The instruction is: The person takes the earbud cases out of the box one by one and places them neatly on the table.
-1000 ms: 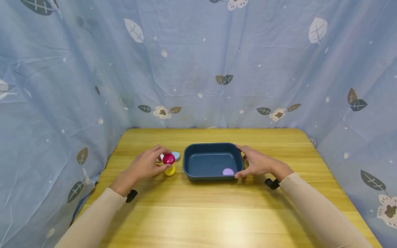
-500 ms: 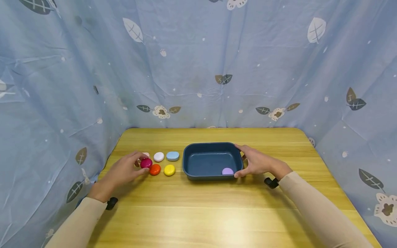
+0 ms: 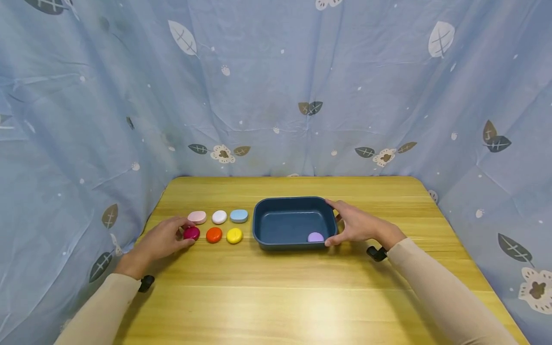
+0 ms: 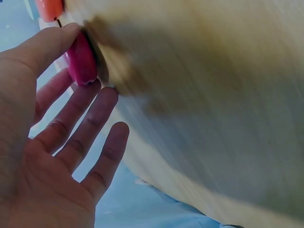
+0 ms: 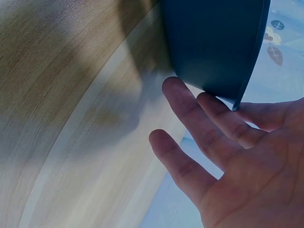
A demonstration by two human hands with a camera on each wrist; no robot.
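On the tabletop [image 3: 276, 297], the left hand [image 3: 161, 239] pinches the magenta pebble [image 3: 191, 233] between thumb and fingertips, other fingers loose; the pebble rests at the near row's left end, just beside the orange pebble [image 3: 213, 235]. A careless release could, I judge, nudge that neighbour out of line. Farther right, the right hand [image 3: 358, 226] clasps the dark blue tray [image 3: 263, 215] by its right wall; a lilac pebble [image 3: 316, 237] lies inside.
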